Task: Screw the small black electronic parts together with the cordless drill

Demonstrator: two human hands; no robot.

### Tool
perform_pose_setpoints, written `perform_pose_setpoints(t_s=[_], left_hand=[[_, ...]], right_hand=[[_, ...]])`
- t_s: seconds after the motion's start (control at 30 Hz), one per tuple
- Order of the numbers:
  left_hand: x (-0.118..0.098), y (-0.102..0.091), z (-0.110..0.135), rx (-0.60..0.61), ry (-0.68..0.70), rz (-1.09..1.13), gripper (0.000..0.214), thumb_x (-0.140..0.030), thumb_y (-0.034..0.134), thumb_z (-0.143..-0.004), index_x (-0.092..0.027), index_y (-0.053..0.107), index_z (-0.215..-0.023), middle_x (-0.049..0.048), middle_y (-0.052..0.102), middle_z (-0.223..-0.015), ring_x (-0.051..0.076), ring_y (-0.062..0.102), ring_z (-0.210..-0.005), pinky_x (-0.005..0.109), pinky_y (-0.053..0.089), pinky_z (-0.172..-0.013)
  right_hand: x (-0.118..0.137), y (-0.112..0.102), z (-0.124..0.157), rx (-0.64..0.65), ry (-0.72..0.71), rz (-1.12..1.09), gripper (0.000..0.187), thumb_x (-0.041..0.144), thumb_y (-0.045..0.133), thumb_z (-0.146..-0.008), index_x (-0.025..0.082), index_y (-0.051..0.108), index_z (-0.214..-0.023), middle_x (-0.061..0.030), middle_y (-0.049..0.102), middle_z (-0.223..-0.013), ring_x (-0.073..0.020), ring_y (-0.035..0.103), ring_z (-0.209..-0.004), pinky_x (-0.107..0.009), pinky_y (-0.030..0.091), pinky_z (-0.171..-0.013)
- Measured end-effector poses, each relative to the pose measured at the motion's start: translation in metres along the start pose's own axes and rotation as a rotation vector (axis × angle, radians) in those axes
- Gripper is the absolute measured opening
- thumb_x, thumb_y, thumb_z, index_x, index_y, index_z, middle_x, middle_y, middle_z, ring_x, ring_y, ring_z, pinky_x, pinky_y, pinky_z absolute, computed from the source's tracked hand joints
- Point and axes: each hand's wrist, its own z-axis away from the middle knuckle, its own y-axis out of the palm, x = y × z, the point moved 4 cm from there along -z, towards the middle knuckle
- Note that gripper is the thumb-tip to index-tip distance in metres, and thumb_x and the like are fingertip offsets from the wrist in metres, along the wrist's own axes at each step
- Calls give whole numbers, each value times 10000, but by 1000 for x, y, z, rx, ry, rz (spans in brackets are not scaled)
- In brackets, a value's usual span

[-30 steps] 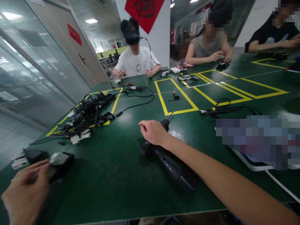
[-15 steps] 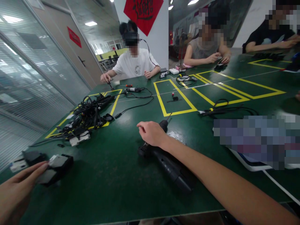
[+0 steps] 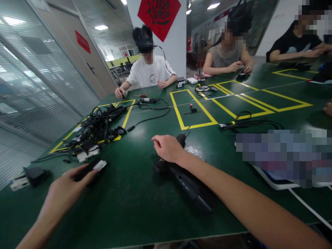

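Observation:
My left hand (image 3: 68, 185) pinches a black power adapter (image 3: 96, 172) with a pale label, held low over the green table at left. Another dark adapter (image 3: 36, 176) lies left of this hand beside a white-labelled piece. My right hand (image 3: 168, 148) lies curled across the head of a black power drill (image 3: 193, 188); its fingertips are partly hidden. The drill rests on its side, handle toward me, with a thin bit pointing away past the hand. Crumpled clear plastic (image 3: 195, 150) sits just right of the drill.
A tangled heap of black cables and adapters (image 3: 101, 126) fills the taped area at left. Black cables (image 3: 254, 121) and a blurred-out device with a white cable (image 3: 310, 204) are at right. Yellow tape (image 3: 202, 123) marks the table. Several people sit opposite, and a screwdriver (image 3: 142, 95) lies near one.
My left hand has moved right and slightly up with the power adapter, away from the other adapter, turning it. My right hand and the drill stay put.

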Motion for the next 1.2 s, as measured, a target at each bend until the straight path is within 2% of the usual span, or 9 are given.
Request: perform_pose_setpoints(t_s=[0.03, 0.17, 0.3, 0.4, 0.53, 0.67, 0.87, 1.03, 1.2], left_hand=[[-23, 2, -6, -57, 95, 4, 654, -778, 479, -727, -359, 601, -1214, -50, 706, -1207, 295, 639, -1113, 473, 494, -962], [-128, 25, -39, -35, 425, 144, 598, -650, 598, -734, -236, 678, -1158, 73, 696, -1218, 296, 649, -1093, 430, 490, -977], [-223, 54, -77, 37, 652, 299, 530, -546, 667, -736, -196, 707, -1131, 98, 721, -1133, 285, 666, -1028, 405, 503, -950], [-277, 77, -100, 103, 738, 414, 548, -501, 707, -724, -175, 694, -1163, 104, 711, -1158, 280, 659, -1032, 398, 493, -965], [-328, 103, -108, 165, 871, 606, 532, -401, 735, -714, -164, 679, -1187, 88, 701, -1182, 248, 644, -1060, 365, 474, -994], [-346, 117, -103, 66, 950, 674, 336, -360, 697, -756, -181, 742, -1037, 80, 724, -1078, 228, 638, -1021, 362, 472, -970], [-342, 119, -102, 77, 988, 643, 272, -364, 688, -767, -193, 761, -965, 72, 729, -995, 218, 633, -968, 346, 482, -906], [-342, 119, -104, 85, 1004, 678, 290, -384, 699, -763, -182, 757, -963, 76, 719, -995, 213, 630, -954, 347, 482, -903], [-342, 122, -102, 70, 1013, 691, 262, -348, 693, -772, -179, 750, -963, 69, 710, -987, 214, 611, -987, 368, 467, -952]], right_hand=[[1, 0, 0, 5, 1, 15, 321, 222, 427, -954, 190, 691, -1135, -83, 750, -1028, -222, 687, -930, -313, 453, -821], [11, -4, 2, 56, -3, 123, 320, 205, 399, -977, 164, 672, -1139, -106, 734, -1015, -232, 676, -936, -331, 468, -826], [35, -27, 24, 72, 129, 376, 303, 202, 422, -976, 105, 649, -1151, -189, 682, -1098, -310, 642, -1009, -417, 483, -836], [46, -40, 52, 252, 380, 485, 534, 353, 555, -933, 66, 525, -1382, -286, 608, -1224, -403, 612, -1061, -507, 499, -812], [46, -35, 83, 414, 533, 419, 842, 390, 670, -858, 113, 288, -1555, -275, 621, -1190, -357, 658, -950, -438, 534, -720], [40, -28, 91, 311, 563, 373, 856, 323, 663, -843, 149, 250, -1572, -262, 594, -1234, -347, 652, -987, -396, 537, -706], [32, -29, 91, 291, 565, 223, 876, 210, 657, -805, 143, 243, -1575, -266, 590, -1229, -335, 691, -882, -419, 529, -714], [3, -72, 91, 25, 531, -257, 851, 329, 736, -757, 223, 369, -1517, -152, 676, -1147, -316, 668, -992, -430, 517, -812], [-11, -127, 80, -275, 590, -899, 515, 370, 717, -743, 225, 616, -1227, -57, 709, -881, -205, 652, -654, -338, 528, -574]])
